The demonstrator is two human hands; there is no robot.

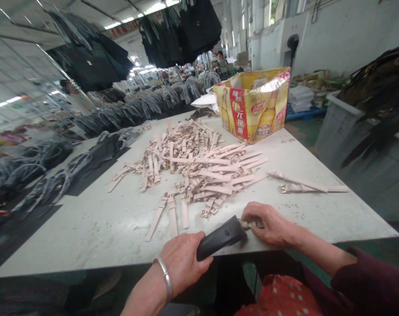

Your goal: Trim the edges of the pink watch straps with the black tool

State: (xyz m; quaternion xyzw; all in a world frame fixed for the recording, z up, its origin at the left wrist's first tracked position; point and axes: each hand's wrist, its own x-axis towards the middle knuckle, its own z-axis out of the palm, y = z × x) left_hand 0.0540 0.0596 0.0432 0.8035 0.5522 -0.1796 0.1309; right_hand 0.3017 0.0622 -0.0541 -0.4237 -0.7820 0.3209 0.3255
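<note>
My left hand (pixel 183 259), with a silver bangle at its wrist, is wrapped round a black hand-held tool (pixel 221 238) shaped like a hair clipper. The tool's far end points right and meets a short pale buckle strap (pixel 255 224). My right hand (pixel 268 223) pinches that strap low over the table's near edge; its fingers hide part of it. Just beyond both hands lies a heap of pale pink buckle straps (pixel 215 175) with gold-coloured buckles. Two more straps (pixel 305 188) lie apart, to the right of the heap.
The white table (pixel 97 228) runs under everything. At its back right stands a yellow beer carton (pixel 252 109), open at the top. Dark bag pieces with wrapped handles (pixel 64 175) lie along the left. A grey bin (pixel 347 149) stands right of the table, and black bags (pixel 199 30) hang behind.
</note>
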